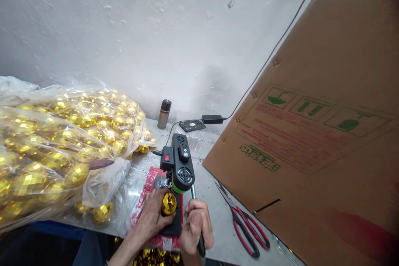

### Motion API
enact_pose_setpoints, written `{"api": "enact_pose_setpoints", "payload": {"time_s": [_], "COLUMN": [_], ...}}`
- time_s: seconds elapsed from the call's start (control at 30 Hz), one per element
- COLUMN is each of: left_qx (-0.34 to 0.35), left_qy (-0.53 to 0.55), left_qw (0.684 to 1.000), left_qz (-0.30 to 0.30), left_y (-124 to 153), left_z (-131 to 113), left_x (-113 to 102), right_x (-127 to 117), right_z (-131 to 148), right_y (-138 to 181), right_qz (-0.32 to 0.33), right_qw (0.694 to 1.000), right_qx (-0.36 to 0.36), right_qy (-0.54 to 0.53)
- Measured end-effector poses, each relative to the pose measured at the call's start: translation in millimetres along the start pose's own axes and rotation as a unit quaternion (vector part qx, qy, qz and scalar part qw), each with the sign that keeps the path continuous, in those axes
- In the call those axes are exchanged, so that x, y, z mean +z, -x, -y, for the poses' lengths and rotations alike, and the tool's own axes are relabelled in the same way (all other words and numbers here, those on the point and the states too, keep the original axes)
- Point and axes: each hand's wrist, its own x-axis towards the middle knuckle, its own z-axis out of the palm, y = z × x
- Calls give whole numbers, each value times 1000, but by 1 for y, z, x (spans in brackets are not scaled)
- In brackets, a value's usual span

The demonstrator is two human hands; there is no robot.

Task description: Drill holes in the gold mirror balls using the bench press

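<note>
My left hand is closed round a gold faceted ball, holding it on the black base of a small black and green press machine. My right hand is wrapped round the machine's lever handle, just right of the ball. The machine's head, with a red switch, stands directly above the ball. A red sheet lies under the base.
Clear plastic bags of gold faceted balls fill the left of the table. Red-handled scissors lie at the right, beside a big tilted cardboard sheet. A steel flask, a power adapter and a small black panel sit by the wall.
</note>
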Motion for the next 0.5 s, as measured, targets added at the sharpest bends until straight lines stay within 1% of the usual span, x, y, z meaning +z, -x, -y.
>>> {"api": "enact_pose_setpoints", "payload": {"time_s": [0.3,0.43,0.5], "left_qx": [3,6,3], "left_qy": [7,0,-3], "left_qw": [1000,1000,1000], "left_qz": [-1,0,3], "left_y": [-3,-4,-4], "left_z": [3,4,3], "left_x": [0,1,1], "right_x": [0,-1,-2], "right_z": [-5,-8,-9], "right_y": [3,4,6], "right_qz": [-5,-5,6], "right_qw": [1000,999,999], "right_qx": [-6,-20,-31], "right_qy": [18,29,37]}}
